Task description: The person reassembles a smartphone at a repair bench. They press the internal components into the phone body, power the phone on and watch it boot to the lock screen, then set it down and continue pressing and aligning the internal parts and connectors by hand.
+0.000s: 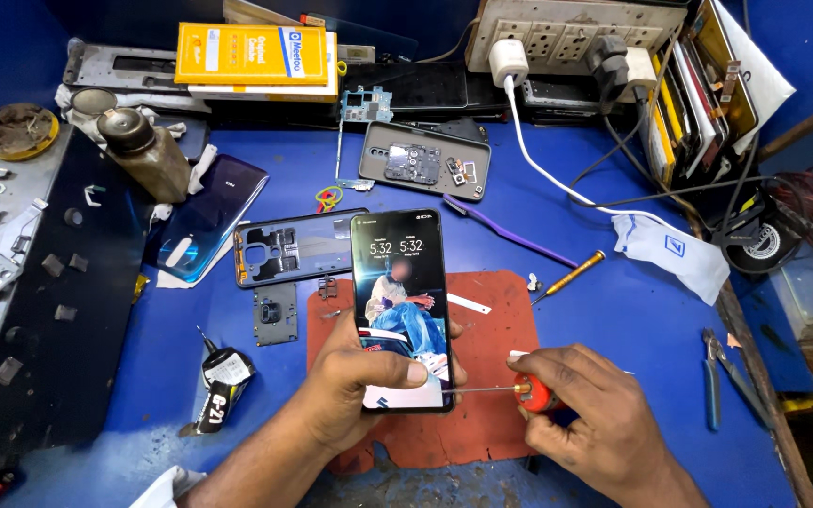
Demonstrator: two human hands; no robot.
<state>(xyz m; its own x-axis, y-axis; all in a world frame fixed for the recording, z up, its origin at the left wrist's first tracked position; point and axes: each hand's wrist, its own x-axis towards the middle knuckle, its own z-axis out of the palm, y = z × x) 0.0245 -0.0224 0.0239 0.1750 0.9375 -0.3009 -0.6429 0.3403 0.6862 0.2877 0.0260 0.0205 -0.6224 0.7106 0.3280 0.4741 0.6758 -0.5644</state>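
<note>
Smartphone, screen lit, is held upright over the red mat near the desk's front edge, clasped by the left hand, thumb pressed on the glass. A red-handled screwdriver is pinched in the right hand, its tip touching the phone's right edge.

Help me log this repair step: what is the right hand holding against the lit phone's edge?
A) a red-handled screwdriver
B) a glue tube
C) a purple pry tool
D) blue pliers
A: the right hand grips a red-handled screwdriver, its thin shaft reaching the phone held by the left hand.
</note>
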